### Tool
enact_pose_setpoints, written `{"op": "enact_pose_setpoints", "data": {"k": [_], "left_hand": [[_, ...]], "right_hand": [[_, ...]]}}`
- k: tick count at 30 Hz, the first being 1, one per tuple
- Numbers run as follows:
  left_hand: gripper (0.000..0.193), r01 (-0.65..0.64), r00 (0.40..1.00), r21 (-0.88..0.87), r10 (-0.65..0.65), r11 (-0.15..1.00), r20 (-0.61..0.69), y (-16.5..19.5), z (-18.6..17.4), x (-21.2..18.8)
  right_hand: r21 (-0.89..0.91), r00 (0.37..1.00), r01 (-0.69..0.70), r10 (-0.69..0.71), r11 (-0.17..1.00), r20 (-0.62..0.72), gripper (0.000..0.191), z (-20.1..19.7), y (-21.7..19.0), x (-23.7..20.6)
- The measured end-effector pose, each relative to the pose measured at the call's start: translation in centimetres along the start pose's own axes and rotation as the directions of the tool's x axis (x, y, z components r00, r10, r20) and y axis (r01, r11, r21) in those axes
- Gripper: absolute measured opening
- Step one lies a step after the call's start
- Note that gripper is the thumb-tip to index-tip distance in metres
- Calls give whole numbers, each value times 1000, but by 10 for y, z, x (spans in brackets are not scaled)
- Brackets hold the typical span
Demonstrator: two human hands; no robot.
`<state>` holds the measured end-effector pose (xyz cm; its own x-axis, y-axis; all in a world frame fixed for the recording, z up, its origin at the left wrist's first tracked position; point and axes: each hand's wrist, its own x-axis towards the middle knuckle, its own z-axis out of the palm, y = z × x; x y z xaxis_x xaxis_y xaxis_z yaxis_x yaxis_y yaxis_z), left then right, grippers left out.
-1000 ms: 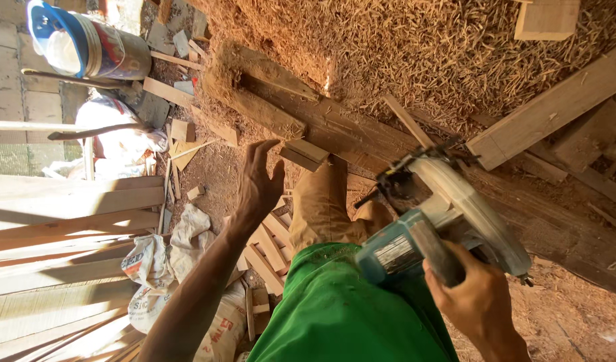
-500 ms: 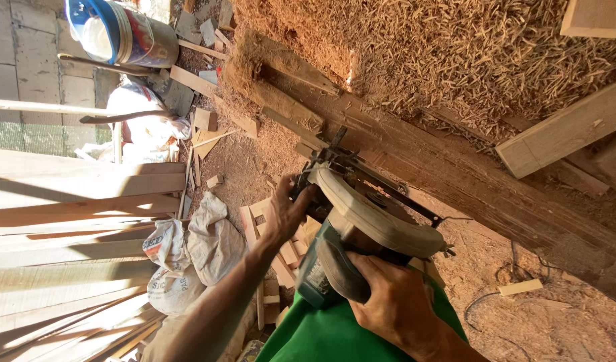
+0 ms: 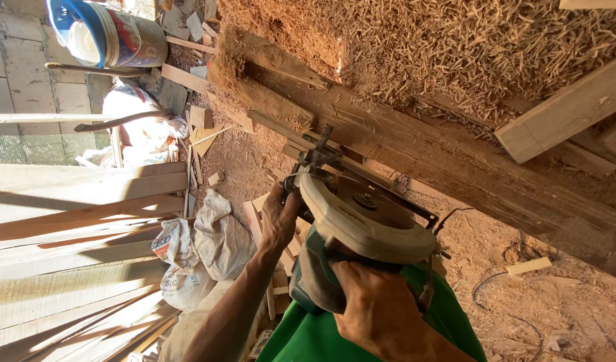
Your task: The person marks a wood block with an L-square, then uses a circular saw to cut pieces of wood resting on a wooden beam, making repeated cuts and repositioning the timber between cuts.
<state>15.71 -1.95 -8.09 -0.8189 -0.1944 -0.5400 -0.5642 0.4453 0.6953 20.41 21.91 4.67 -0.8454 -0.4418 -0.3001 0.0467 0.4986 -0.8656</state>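
While the right hand (image 3: 381,315) is wrapped tight around the rear handle of a circular saw (image 3: 361,231), the left hand (image 3: 279,218) reaches to the tool's front edge, its fingers curled against the saw's base beside the metal guide; whether those fingers fully close on a part there cannot be told, since the saw body hides their tips. The saw has a pale, cream-coloured guard over the blade and a teal motor housing, and it sits low in the view, just above the person's green garment (image 3: 334,342). Its front end lies close to a long, dark, weathered wooden beam (image 3: 455,167) that runs slantwise from the upper middle toward the right edge, with a thin strip of wood (image 3: 288,131) lying along its near side. Beyond the beam spreads a thick heap of wood shavings and chips (image 3: 455,47), and a lighter plank (image 3: 562,114) rests across the upper right. Reddish sawdust covers the ground, where a dark cable (image 3: 495,285) loops near a small offcut (image 3: 529,266). To the left of the arm lie crumpled white sacks (image 3: 207,248), with small wood scraps scattered nearby. Pale boards (image 3: 73,221) are stacked along the left side, and a blue-rimmed bucket (image 3: 100,33) lies tipped on its side at the upper left corner.
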Motion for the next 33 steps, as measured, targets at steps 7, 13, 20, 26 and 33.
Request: {"op": "enact_pose_setpoints", "data": {"k": [7, 13, 20, 26, 33], "left_hand": [[44, 20, 1000, -16, -20, 1000, 6, 0, -10, 5], [42, -22, 999, -74, 25, 997, 33, 1, -13, 3], [39, 11, 999, -99, -6, 995, 54, -4, -17, 4], [39, -5, 999, -88, 8, 996, 33, -19, -19, 7], [39, -16, 1000, -107, 17, 994, 11, -27, -19, 10]], "right_hand": [[47, 999, -4, 1, 999, 46, 57, -3, -7, 9], [85, 997, -25, 19, 996, 77, 45, 3, -7, 9], [110, 995, -36, 26, 993, 92, 44, 10, -4, 8], [121, 993, -39, 25, 992, 118, 50, 15, 0, 7], [107, 995, -28, 18, 994, 93, 48, 17, 4, 6]]}}
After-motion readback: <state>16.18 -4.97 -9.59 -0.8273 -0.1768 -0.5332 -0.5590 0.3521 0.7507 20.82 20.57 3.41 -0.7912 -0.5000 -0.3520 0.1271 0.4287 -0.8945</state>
